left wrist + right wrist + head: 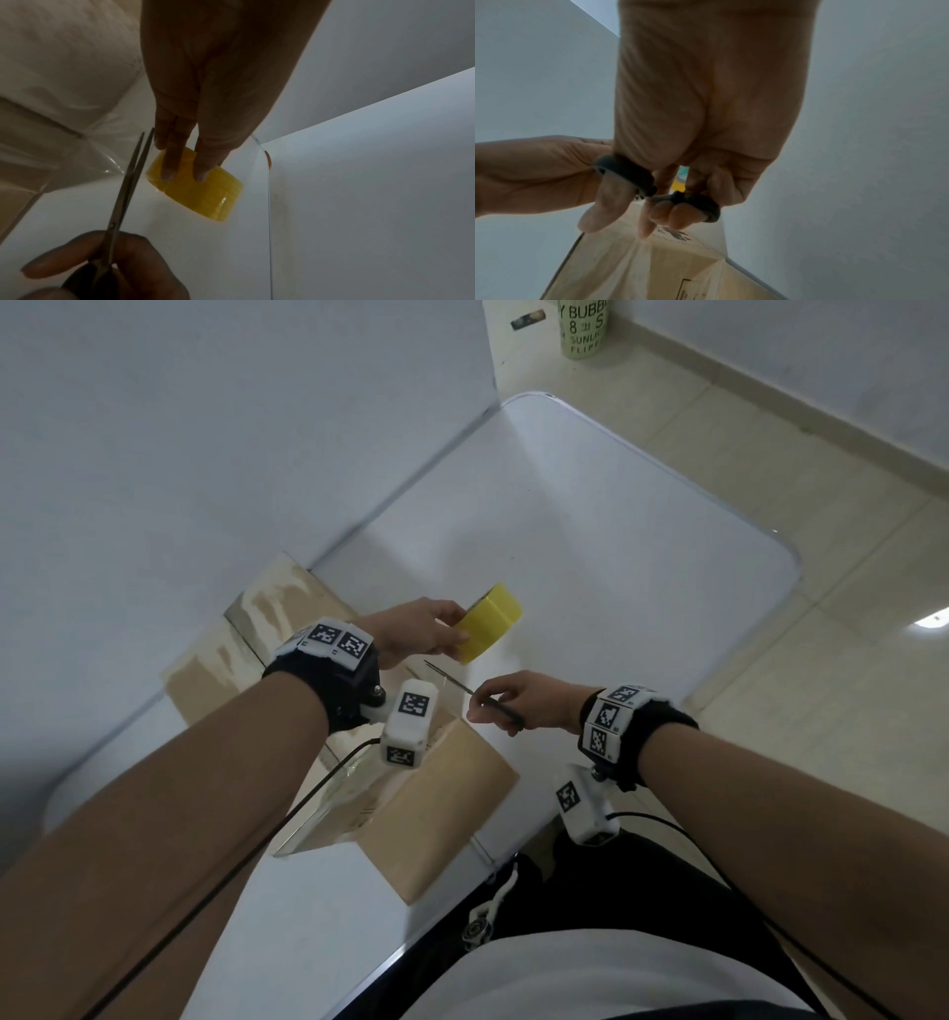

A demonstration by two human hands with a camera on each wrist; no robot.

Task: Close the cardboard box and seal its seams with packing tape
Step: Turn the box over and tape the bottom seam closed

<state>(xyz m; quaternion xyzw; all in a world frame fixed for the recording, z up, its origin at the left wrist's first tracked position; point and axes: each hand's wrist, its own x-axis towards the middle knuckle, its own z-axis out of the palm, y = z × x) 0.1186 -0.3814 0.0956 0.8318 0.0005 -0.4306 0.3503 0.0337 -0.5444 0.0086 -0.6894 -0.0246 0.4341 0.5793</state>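
Observation:
A closed cardboard box point(452, 793) lies on the white table point(590, 521), partly under my left forearm. My left hand point(416, 634) holds a yellow roll of packing tape point(490, 624) above the table beyond the box, fingers across its outer face point(195, 188). A clear strip of tape point(102, 154) stretches from the roll back to the box. My right hand point(518, 703) grips scissors point(462, 685) by their dark loops point(628, 174). The blades point(133, 166) stand slightly apart at the strip, just beside the roll.
A white wall point(205, 428) runs along the table's left side. Tiled floor point(847, 660) lies right of the table, with a green printed cup point(585, 325) at the far top. Cables run from the wrist cameras point(408, 726) toward my body.

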